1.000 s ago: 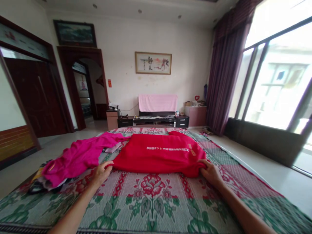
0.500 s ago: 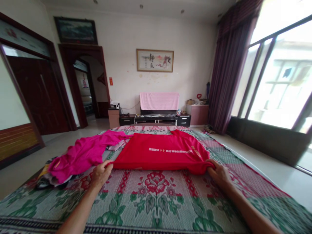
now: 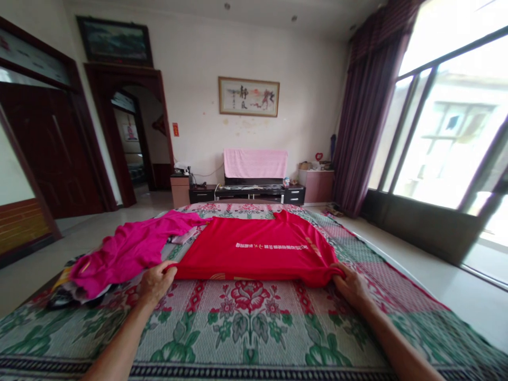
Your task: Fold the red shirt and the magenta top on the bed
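Here, left hand (image 3: 155, 280) and right hand (image 3: 353, 286), gripping red shirt (image 3: 254, 248), patterned cloth (image 3: 250, 338) beneath.

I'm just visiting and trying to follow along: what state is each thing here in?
Red garment: spread out, lettering facing up, near edge held
Left hand: closed on its near left corner
Right hand: closed on its near right corner
Magenta garment: rumpled, unheld
Flowered cover: spread beneath the garments
Pink cloth: draped
Purple curtain: gathered beside the window
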The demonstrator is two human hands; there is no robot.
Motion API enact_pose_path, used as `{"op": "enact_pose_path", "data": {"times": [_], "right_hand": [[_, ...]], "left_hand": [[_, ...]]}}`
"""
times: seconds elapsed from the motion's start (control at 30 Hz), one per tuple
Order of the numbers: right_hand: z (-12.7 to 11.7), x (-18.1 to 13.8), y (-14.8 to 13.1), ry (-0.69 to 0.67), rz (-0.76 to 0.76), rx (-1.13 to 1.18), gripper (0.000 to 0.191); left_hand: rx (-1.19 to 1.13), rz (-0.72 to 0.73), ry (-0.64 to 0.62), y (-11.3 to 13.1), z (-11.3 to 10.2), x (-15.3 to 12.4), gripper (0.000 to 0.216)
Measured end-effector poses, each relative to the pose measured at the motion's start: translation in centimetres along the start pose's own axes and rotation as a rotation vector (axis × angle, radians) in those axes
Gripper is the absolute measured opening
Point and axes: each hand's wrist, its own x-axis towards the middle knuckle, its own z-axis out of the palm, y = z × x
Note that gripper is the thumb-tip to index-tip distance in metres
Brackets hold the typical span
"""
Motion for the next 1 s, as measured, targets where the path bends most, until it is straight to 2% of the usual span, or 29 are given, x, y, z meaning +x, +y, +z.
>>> {"op": "enact_pose_path", "data": {"times": [0.2,0.37,0.43,0.57,0.63,0.73,0.8,0.87,0.93,1.0], "right_hand": [[-1.0,-0.6,-1.0,0.052,0.028,0.053,0.036],[-2.2,-0.4,-0.9,0.064,0.077,0.228,0.037],[-3.1,-0.2,-0.6,-0.046,0.115,0.297,0.034],[-5.5,0.4,-0.2,-0.45,0.143,0.346,0.024],[-6.7,0.6,-0.2,-0.54,0.202,0.364,0.022],[-8.1,0.9,0.0,-0.587,0.321,0.328,0.021],[-8.8,1.1,0.2,-0.607,0.282,0.246,0.018],[-9.3,1.4,0.0,-0.585,0.155,0.142,0.014],[-9.5,1.4,-1.1,-0.559,0.032,0.056,0.01],[-9.4,1.2,-3.1,-0.595,-0.04,0.014,0.012]], "left_hand": [[0.013,-0.014,0.017,-0.1,0.0,0.1,0.038],[0.013,-0.001,0.002,-0.7,0.1,0.3,0.039],[0.022,0.007,-0.008,-0.9,0.4,0.4,0.04],[0.034,0.017,-0.011,-1.3,0.7,0.6,0.04],[0.035,0.022,-0.005,-1.3,0.7,0.5,0.039],[0.039,0.023,0.0,-1.1,0.6,0.5,0.038],[0.04,0.012,-0.009,-1.1,0.5,0.4,0.038],[0.037,-0.011,-0.026,-1.2,0.6,0.5,0.038],[0.025,-0.029,-0.037,-1.3,0.6,0.6,0.038],[0.01,-0.023,-0.04,-1.5,0.7,0.6,0.038]]}}
